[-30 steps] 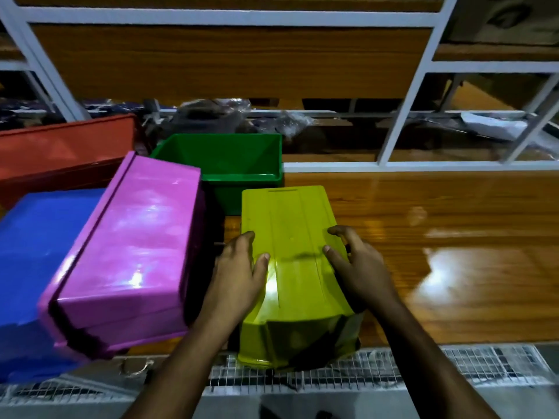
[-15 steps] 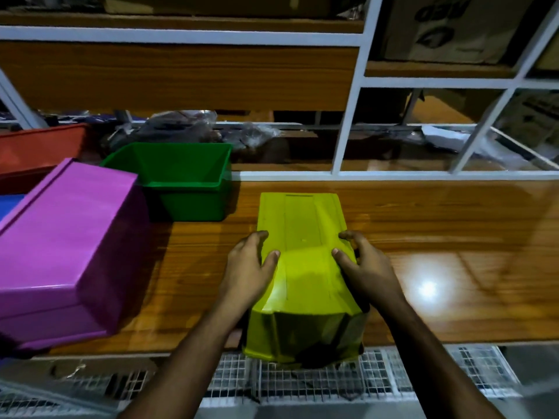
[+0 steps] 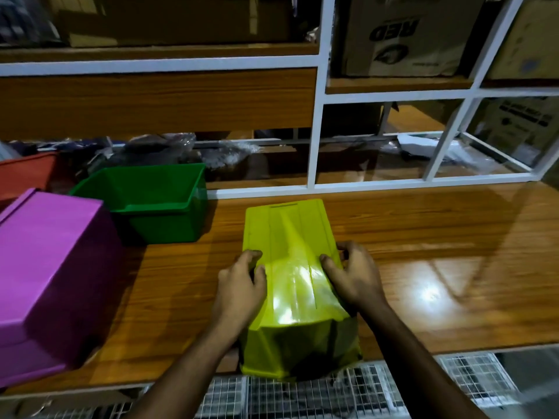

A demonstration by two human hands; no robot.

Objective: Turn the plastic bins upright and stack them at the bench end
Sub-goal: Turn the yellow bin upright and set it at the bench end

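1. Glossy wooden bench [image 3: 423,267], white shelf frame [image 3: 316,116] behind it with cardboard boxes [image 3: 402,34] up top.
2. Yellow bin [image 3: 290,267] sits upside down mid-bench, near end poking over the front edge.
3. My left hand [image 3: 240,285] and right hand [image 3: 355,276] clamp its two long sides, fingers curled.
4. Green bin [image 3: 145,204] is upright back left; purple bin [image 3: 51,267] is flipped over, far left.

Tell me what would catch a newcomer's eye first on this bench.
The yellow-green bin lies upside down in the middle of the wooden bench, its near end over the front edge, with the left hand and right hand gripping its two sides. To the left sits a big pink bin, also overturned, and behind it a green bin already upright and open.
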